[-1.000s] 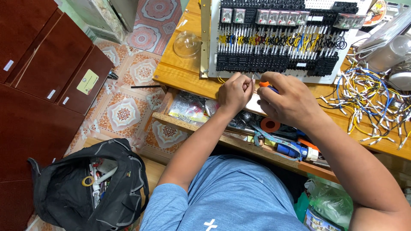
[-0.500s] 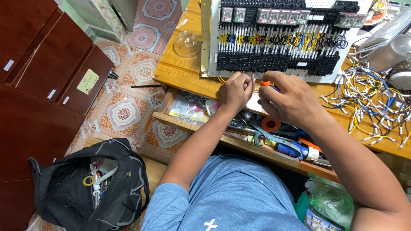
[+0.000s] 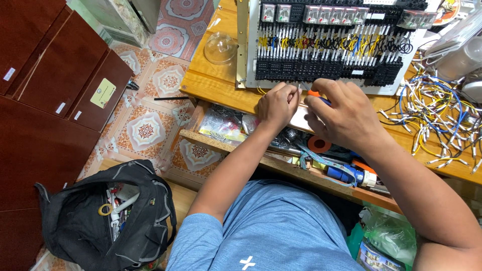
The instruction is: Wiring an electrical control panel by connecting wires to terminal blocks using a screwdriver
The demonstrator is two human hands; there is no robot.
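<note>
A white electrical panel (image 3: 331, 47) with black terminal blocks, relays and coloured wires lies on the wooden table (image 3: 211, 83). My left hand (image 3: 277, 104) is closed at the panel's lower edge, pinching a thin white wire end (image 3: 299, 88). Close beside it on the right, my right hand (image 3: 344, 115) grips a screwdriver with an orange handle (image 3: 317, 94); only a small part of the tool shows past my fingers. Both hands hover over the table's front edge, nearly touching each other.
A heap of loose white, yellow and blue wires (image 3: 434, 115) lies right of the panel. An open drawer (image 3: 281, 145) below holds tape rolls and tools. A clear dome (image 3: 220, 47) sits on the table. A black tool bag (image 3: 108, 213) stands on the floor beside dark red cabinets (image 3: 45, 90).
</note>
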